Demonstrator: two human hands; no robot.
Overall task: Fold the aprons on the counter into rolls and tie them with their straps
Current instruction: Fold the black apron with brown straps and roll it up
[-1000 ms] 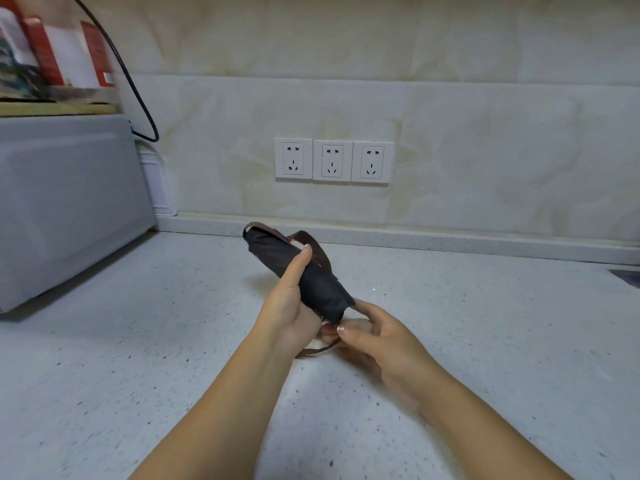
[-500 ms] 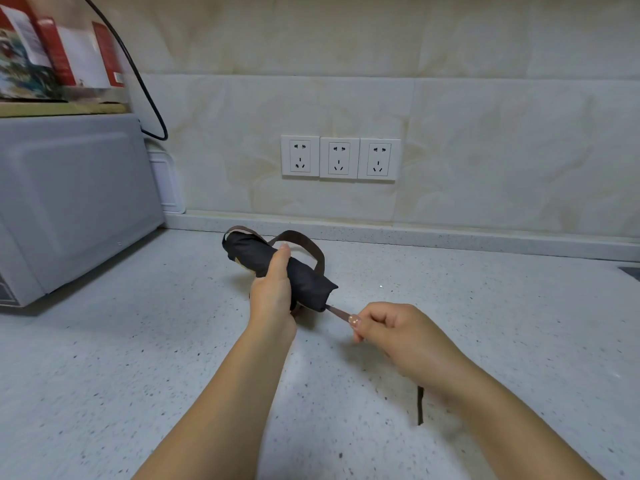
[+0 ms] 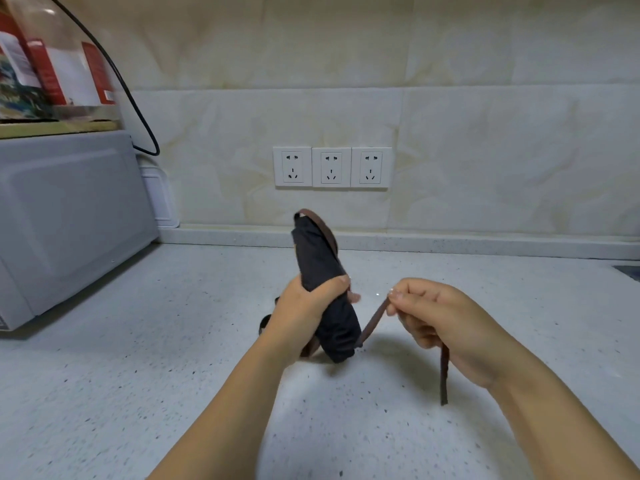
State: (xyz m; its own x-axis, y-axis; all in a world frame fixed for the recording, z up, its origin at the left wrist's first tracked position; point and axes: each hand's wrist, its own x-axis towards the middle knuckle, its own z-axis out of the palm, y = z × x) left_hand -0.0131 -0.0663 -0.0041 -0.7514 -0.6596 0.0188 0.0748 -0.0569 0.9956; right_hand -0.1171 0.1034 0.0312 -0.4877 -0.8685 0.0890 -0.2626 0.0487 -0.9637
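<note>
1. From my feed, a white speckled counter (image 3: 138, 375) fills the lower view. It meets a pale, marble-look tiled wall (image 3: 485, 150) at a low raised ledge (image 3: 450, 242).
2. Three white wall sockets (image 3: 331, 167) sit side by side on the wall, straight behind the hands.
3. At the left a grey microwave (image 3: 62, 209) stands on the counter. Red-and-white boxes (image 3: 52, 71) rest on top of it, and a black cable (image 3: 138, 109) curves down beside them.
4. The left hand (image 3: 304, 313) wraps round the middle of the dark rolled apron (image 3: 318, 258), holding it nearly upright over the counter's centre. I cannot tell whether its lower end touches.
5. The right hand (image 3: 440, 320) pinches the brown strap (image 3: 372, 320), which rises from the roll's lower end. Its free end hangs below the hand.
</note>
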